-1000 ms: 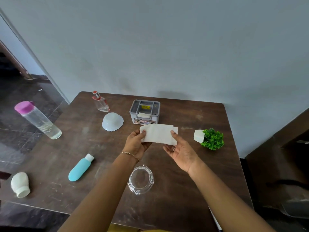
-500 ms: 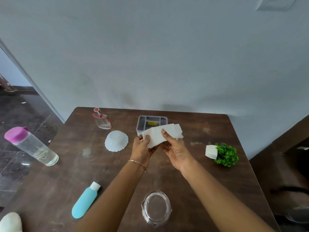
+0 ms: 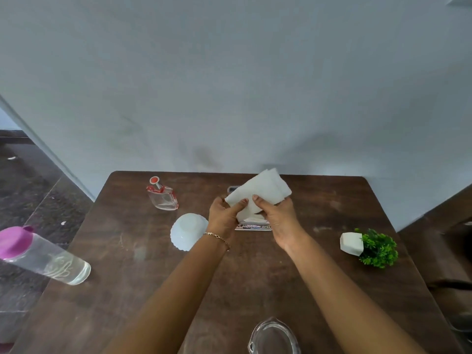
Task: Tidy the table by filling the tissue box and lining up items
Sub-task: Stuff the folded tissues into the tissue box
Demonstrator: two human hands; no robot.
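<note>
A stack of white tissues (image 3: 263, 191) is held tilted, its far end raised, right above the grey tissue box (image 3: 252, 226). My left hand (image 3: 223, 213) grips the stack's near left corner and my right hand (image 3: 277, 214) grips its near right side. The hands and tissues hide most of the box; only its front label strip and a back corner show.
On the brown table (image 3: 255, 277): an upturned white bowl (image 3: 188, 231), a perfume bottle (image 3: 162, 195) at the back left, a small plant in a white pot (image 3: 367, 245) lying on its side at right, a pink-capped bottle (image 3: 40, 255) at left, a clear glass lid (image 3: 273, 337) near me.
Both hands carried the tissues forward to just over the box and tilted the stack, far end up. The view shifted up, so the teal bottle is out of frame.
</note>
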